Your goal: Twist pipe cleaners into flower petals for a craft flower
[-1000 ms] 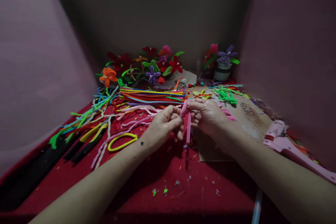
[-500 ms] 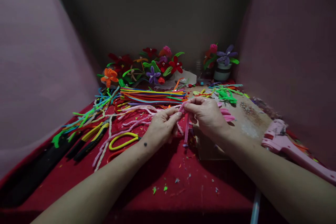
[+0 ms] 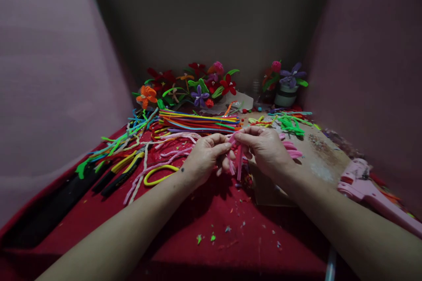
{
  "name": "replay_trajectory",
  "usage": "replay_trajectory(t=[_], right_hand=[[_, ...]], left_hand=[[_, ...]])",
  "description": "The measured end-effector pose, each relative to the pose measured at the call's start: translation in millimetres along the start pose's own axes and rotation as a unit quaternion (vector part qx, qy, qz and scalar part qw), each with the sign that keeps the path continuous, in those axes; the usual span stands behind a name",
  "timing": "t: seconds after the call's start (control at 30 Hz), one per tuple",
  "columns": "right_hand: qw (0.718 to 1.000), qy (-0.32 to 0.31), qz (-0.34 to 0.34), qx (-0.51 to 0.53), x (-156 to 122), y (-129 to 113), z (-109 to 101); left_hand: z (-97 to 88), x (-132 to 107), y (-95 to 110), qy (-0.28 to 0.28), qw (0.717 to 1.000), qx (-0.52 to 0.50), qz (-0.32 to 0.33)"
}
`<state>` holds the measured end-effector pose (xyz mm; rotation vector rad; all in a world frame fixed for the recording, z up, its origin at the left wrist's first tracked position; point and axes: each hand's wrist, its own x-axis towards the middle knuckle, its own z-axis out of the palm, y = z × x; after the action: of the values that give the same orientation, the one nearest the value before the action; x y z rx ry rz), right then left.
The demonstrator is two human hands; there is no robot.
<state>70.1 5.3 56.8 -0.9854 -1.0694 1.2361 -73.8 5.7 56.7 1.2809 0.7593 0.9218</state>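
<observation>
Presently, the left hand point(image 3: 209, 158) and the right hand point(image 3: 265, 147) are both pinching the pink fuzzy strip point(image 3: 239, 162) with thumb and fingers, above the red table point(image 3: 184, 228). Two pink lengths hang below the fingers. Behind the hands lies the colourful bundle of stems point(image 3: 198, 118); pink loops point(image 3: 292, 150) lie beside the right hand.

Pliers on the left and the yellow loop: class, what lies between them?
The head view shows a pink pipe cleaner and a cream pipe cleaner between the pliers and yellow loop.
</observation>
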Motion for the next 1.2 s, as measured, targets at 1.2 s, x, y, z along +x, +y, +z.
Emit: replay_trajectory(t=[1.2], right_hand=[[0.992, -0.071, -0.040, 0.093, -8, -4, 5]], left_hand=[[-13.5, -3, 11, 0.121, 0.971, 0.174, 0.109]])
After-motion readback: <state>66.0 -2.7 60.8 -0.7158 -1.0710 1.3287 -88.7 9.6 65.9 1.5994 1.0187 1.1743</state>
